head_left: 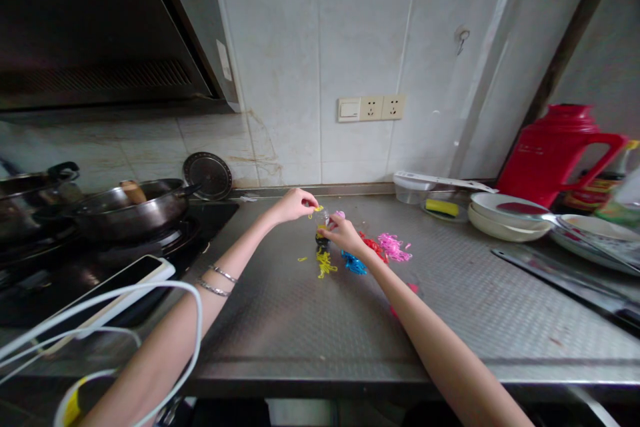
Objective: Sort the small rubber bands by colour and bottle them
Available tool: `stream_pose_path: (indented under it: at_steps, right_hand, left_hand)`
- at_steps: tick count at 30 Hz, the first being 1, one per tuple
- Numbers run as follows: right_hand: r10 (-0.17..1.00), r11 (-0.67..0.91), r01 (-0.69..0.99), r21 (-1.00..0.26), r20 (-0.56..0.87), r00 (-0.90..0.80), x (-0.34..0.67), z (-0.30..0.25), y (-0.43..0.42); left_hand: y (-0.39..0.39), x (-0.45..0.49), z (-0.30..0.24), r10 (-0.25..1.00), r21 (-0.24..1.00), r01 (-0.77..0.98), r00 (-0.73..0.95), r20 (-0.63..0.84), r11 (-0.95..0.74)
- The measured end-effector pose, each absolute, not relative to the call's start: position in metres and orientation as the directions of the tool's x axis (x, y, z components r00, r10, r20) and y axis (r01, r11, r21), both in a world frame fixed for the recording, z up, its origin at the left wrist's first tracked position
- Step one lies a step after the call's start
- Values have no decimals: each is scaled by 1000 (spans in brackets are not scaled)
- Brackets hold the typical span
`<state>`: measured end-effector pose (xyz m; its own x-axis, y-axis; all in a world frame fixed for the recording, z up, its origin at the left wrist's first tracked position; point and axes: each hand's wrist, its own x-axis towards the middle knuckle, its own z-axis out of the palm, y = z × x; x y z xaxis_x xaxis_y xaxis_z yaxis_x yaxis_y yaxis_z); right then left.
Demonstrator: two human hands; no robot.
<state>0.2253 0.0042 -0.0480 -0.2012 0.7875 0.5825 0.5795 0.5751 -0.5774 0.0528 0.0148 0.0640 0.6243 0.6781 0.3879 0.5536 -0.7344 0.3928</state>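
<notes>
My left hand (297, 205) is closed in a pinch on a few small yellow rubber bands (319, 209), at the mouth of a small clear jar (322, 219). Wrapped round the jar from the right is my right hand (344, 235). Inside the jar, yellow shows above something dark at the bottom. Just in front of it lies a pile of yellow rubber bands (326, 263), with a single loose one to its left. Blue bands (354, 263), red bands (374, 247) and pink bands (394, 247) lie in heaps to the right, partly behind my right forearm.
On the left are a stove with a steel pan (135, 210) and a phone-like device (115, 293) with white cables crossing my left forearm. To the right stand a plastic tub (413, 190), stacked bowls (500, 230), a cleaver (565, 280) and a red thermos (550, 153).
</notes>
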Motion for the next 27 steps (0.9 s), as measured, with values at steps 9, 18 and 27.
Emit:
stream_pose_path:
  at_steps: [9,18,27]
  right_hand:
    - [787,579,570,-583,581,-206,224,-46,2]
    - [790,578,563,-591,578,-205,224,-44,1]
    - [787,583,552,-596,583,-201,224,-45,2]
  left_hand:
    - [29,61,70,669,370,566,690,278,-737]
    - [29,70,71,621,303,542,705,342,-783]
    - [34,63,37,733,548,487,456,505,-680]
